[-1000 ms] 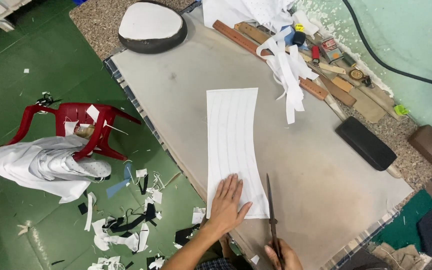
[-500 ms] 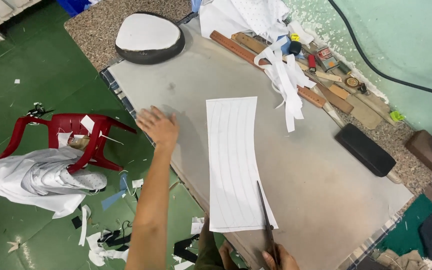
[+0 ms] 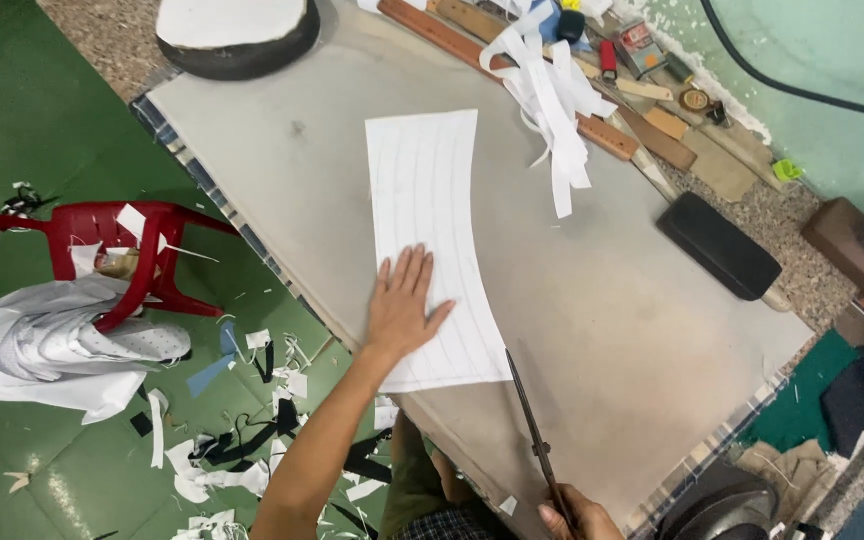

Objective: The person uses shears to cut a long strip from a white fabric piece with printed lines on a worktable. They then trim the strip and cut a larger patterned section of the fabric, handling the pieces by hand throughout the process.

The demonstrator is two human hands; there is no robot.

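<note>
Head camera looks down on a curved white fabric panel [image 3: 432, 250] marked with faint long lines, and I take that panel as my landmark: it lies flat near the middle of a grey worktable [image 3: 632, 320], its long axis running away from me. My left hand [image 3: 400, 305] rests palm down on the panel's near left part, fingers spread and pressing the cloth to the table, grasping nothing. Just off the panel's near right corner, the tips of a long pair of dark scissors [image 3: 537, 440] meet its edge; the blades look closed, and my right hand [image 3: 574, 518] is wrapped around the handles at the bottom edge of the frame, fingers curled on them. Beyond the panel's far right corner lies a loose heap of white fabric strips [image 3: 552, 100] draped over wooden rulers [image 3: 512, 70] and small tools. Right of the panel, well apart, a black oblong case [image 3: 717, 245] sits at the table's edge. Beyond the panel's far left corner rests a round dark cushion with a white top [image 3: 237, 30]. Left of the panel, off the table on the green floor [image 3: 42, 130], stands a red plastic chair [image 3: 102, 250] with white cloth [image 3: 52, 350] bundled against it, and fabric scraps [image 3: 242, 430] are scattered nearer to me.
</note>
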